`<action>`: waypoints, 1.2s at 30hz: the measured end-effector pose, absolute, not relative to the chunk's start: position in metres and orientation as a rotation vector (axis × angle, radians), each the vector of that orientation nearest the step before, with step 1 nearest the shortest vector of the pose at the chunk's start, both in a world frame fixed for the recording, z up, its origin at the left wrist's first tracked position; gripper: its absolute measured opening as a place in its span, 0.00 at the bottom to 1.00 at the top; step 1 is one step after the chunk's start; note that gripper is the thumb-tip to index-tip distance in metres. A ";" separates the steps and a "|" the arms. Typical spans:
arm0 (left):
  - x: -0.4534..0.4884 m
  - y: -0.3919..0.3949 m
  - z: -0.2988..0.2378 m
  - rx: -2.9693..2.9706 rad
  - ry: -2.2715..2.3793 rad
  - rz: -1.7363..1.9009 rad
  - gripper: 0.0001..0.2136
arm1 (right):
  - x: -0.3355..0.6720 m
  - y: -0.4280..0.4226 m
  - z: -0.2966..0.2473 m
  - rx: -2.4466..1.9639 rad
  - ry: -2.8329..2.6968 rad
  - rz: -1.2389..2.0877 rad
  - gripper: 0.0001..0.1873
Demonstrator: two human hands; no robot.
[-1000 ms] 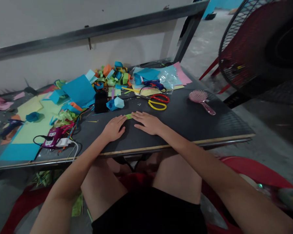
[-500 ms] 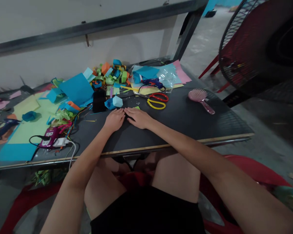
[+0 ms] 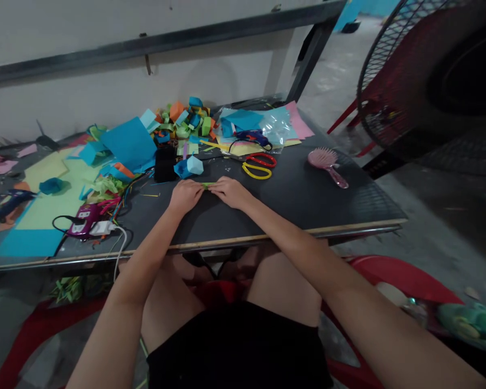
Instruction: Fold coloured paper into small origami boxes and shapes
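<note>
Between my two hands, low over the dark table (image 3: 299, 200), a narrow strip of green paper (image 3: 208, 185) shows. My left hand (image 3: 186, 195) pinches its left end, and my right hand (image 3: 229, 192) grips the right end with bent fingers. Most of the paper is hidden by the fingers. Just beyond them sit a blue folded paper piece and a pale blue many-sided paper shape (image 3: 195, 166). Scissors (image 3: 259, 165) with one red and one yellow handle lie beyond my right hand. A black phone (image 3: 165, 164) lies beyond my left hand.
Coloured folded paper pieces (image 3: 184, 121) are heaped at the back. A purple power strip (image 3: 83, 220) with a plugged-in white charger is at the left front edge. A glue gun (image 3: 253, 138) rests on paper sheets. A pink hairbrush (image 3: 324, 159) lies right, and a fan (image 3: 400, 81) stands beyond.
My hands were flatter on the table, with only a bit of green paper showing beyond the right one. Now the fingers are curled, and a green strip spans between them.
</note>
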State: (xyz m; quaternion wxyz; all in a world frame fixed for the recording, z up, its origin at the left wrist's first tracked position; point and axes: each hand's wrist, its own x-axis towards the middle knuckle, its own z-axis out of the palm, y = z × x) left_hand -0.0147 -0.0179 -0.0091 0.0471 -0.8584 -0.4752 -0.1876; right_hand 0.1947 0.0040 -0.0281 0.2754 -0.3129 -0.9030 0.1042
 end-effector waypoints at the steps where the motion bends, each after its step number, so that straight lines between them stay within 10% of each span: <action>1: -0.014 -0.017 -0.009 -2.630 -1.466 -0.577 0.10 | 0.195 0.005 -0.028 -0.860 -2.423 0.302 0.16; 36: -0.011 -0.014 -0.007 -2.641 -1.649 -0.692 0.10 | 0.200 -0.002 -0.021 -1.046 -2.311 0.226 0.15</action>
